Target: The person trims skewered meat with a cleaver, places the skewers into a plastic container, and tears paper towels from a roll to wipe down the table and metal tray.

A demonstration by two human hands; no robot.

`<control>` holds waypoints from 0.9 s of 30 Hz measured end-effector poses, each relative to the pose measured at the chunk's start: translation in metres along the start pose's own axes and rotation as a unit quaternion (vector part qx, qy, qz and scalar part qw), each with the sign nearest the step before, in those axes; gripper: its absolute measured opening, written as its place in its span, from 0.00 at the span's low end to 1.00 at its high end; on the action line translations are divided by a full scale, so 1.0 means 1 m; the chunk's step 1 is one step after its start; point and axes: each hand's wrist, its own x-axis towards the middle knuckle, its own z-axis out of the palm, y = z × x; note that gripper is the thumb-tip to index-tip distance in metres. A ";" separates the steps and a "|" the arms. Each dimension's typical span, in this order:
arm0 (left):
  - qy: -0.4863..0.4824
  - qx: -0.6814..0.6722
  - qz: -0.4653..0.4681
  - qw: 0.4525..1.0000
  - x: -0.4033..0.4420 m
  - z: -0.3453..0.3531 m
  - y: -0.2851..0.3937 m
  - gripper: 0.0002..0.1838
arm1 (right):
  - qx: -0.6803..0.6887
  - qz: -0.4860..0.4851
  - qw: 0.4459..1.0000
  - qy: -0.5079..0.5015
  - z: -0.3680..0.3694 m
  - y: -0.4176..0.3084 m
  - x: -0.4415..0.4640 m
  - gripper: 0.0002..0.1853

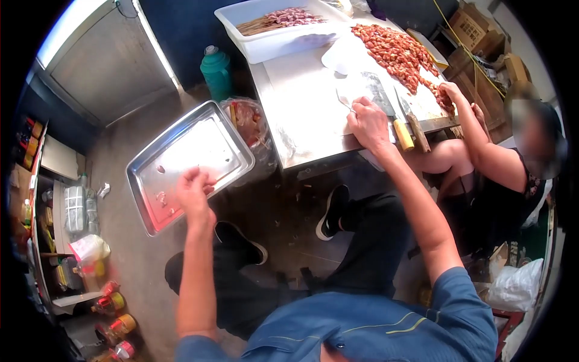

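Note:
My left hand [196, 188] is over a shallow metal tray [137, 192]. Its fingers are loosely bent and apart, with nothing visible between them. A few small meat scraps [160, 169] and some reddish liquid lie in the tray. On the metal-topped table [295, 114], my right hand [369, 125] is closed near the front edge. A thin shiny piece [344, 100] shows by its fingertips; what the hand grips is mostly hidden. Just beyond lies a cleaver [377, 90] with a yellow handle, beside a knife [414, 123] with a wooden handle.
Red cut meat [395, 54] is spread over the table's far right, where a co-worker's hand [449, 92] touches it. A white bin [259, 48] holds meat skewers [289, 19]. A green flask [215, 73] and a plastic bag [244, 120] stand by the table. Bottles [120, 326] line the left.

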 end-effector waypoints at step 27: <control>0.277 -0.337 -0.194 0.878 0.053 -0.072 -0.104 0.20 | 0.007 -0.015 1.000 0.005 -0.001 -0.027 -0.010 0.07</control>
